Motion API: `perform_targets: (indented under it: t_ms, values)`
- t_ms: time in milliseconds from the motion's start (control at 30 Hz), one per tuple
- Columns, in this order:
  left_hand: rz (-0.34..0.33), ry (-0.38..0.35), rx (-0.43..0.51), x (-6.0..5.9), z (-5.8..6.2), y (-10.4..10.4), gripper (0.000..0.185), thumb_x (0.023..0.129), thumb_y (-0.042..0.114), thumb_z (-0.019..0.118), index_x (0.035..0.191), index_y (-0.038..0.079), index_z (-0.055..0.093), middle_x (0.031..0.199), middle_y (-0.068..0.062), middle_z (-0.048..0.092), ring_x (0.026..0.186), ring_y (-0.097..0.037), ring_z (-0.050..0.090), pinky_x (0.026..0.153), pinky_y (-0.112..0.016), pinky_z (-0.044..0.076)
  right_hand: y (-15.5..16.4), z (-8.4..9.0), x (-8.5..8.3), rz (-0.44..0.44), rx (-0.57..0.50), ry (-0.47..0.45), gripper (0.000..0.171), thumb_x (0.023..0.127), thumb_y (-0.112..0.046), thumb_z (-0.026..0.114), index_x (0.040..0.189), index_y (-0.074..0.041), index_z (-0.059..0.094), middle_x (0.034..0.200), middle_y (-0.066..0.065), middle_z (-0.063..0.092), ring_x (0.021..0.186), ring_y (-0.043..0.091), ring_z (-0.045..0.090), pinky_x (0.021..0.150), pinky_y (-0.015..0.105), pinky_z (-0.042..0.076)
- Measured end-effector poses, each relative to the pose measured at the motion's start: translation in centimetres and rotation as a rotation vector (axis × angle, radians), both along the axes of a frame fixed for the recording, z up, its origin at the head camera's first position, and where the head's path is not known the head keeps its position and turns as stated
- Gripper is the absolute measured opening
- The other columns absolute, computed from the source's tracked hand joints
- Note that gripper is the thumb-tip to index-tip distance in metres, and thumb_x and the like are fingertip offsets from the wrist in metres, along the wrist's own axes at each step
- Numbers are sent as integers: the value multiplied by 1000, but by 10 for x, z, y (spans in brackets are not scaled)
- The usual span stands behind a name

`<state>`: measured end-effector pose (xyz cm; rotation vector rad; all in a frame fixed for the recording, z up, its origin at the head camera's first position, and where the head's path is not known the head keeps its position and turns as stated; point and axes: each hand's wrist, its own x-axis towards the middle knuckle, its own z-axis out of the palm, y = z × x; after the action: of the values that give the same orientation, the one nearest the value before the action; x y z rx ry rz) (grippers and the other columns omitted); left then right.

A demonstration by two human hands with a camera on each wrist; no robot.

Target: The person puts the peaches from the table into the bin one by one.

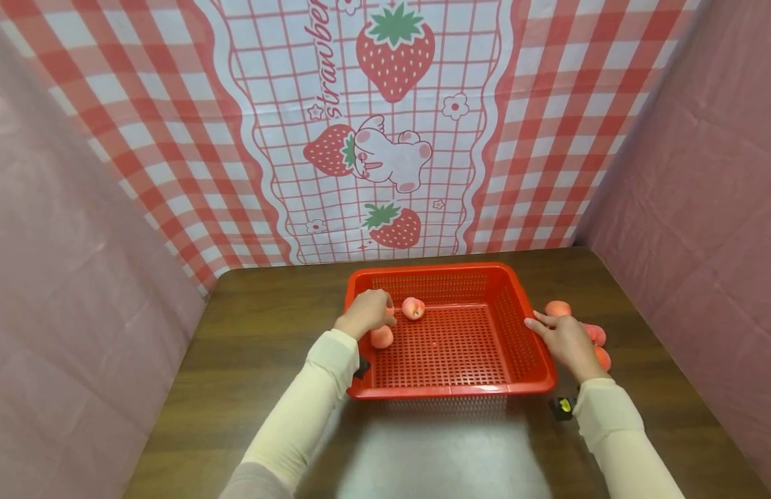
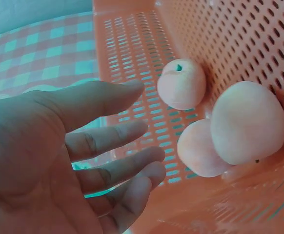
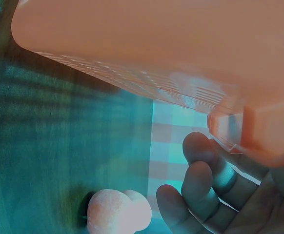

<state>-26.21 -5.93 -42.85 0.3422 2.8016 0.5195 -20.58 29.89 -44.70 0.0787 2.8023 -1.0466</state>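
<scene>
Bskt sits nr back edge of table; wide strip to L, narrower R strip w/ outer peaches. Inner peaches at bskt's L end. L hand beside them, fingers loosely spread, nothing held. R hand grips R rim, fingers curled under.

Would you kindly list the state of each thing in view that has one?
Red basket: open side up, partly filled.
Three inner peaches: in the basket, unheld.
Three outer peaches: on the table, right of the basket.
Left hand: at the basket's left side, holding nothing.
Right hand: at the basket's right rim, grip unclear.
Patterned cloth: hanging behind the table.
</scene>
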Motion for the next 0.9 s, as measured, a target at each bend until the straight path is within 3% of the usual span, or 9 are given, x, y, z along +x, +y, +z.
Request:
perform_targets:
  t_ms: [367, 633, 900]
  values:
    - [44, -15, 107, 0, 15, -19, 35, 91, 23, 67, 120, 5, 66, 120, -11, 68, 110, -30, 63, 94, -43, 51, 1, 1, -2, 10, 31, 31, 61, 97, -42, 55, 137, 3, 50, 70, 9, 69, 57, 15, 52, 53, 27, 41]
    - [88, -19, 113, 4, 20, -31, 37, 90, 28, 70, 118, 6, 67, 120, -10, 68, 112, -31, 62, 91, -42, 53, 1, 2, 0, 12, 30, 2, 63, 97, -43, 55, 137, 5, 49, 77, 13, 71, 59, 15, 56, 57, 29, 44]
    - [107, 31, 120, 6, 22, -43, 36, 89, 29, 70, 118, 7, 67, 120, -11, 69, 114, -31, 62, 94, -44, 51, -1, 2, 1, 2, 26, -12, 64, 97, -44, 55, 138, 5, 48, 75, 11, 71, 58, 15, 56, 56, 30, 45]
